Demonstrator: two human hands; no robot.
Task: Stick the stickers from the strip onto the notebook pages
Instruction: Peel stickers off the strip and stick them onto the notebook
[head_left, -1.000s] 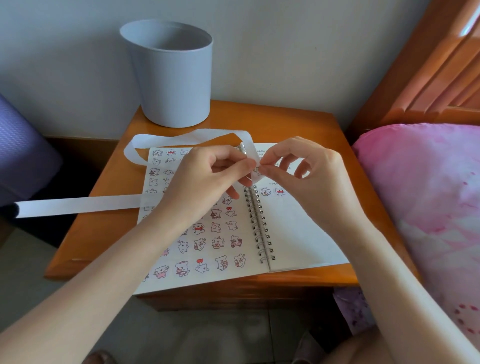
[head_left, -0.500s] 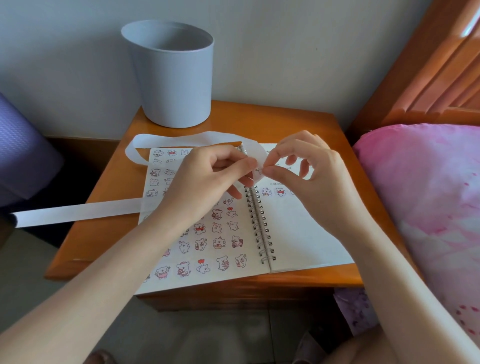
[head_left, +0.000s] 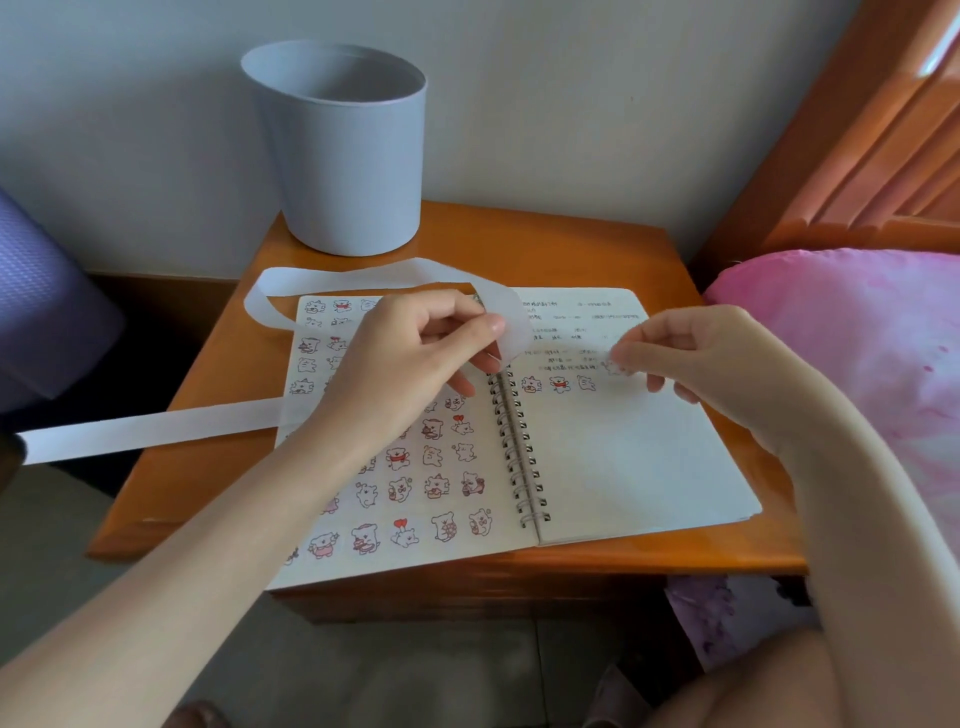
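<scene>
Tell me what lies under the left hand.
Beneath the left hand lies the notebook's left page, covered in cartoon stickers; the hand pinches the white strip. Stickers directly below it are hidden.

Soft, even daylight here, brightest at the upper right, where a white glint streaks the headboard (head_left: 857, 156). Varnish on the nightstand (head_left: 571, 244) gleams mildly. The left hand (head_left: 415, 358), pinching the strip (head_left: 156, 428), throws a faint shadow across the notebook (head_left: 623, 457). The sticker (head_left: 615, 368) pinched in the right hand (head_left: 691, 358) smears, blurred. Edges bow with wide-angle distortion; the lower left goes dim.
</scene>
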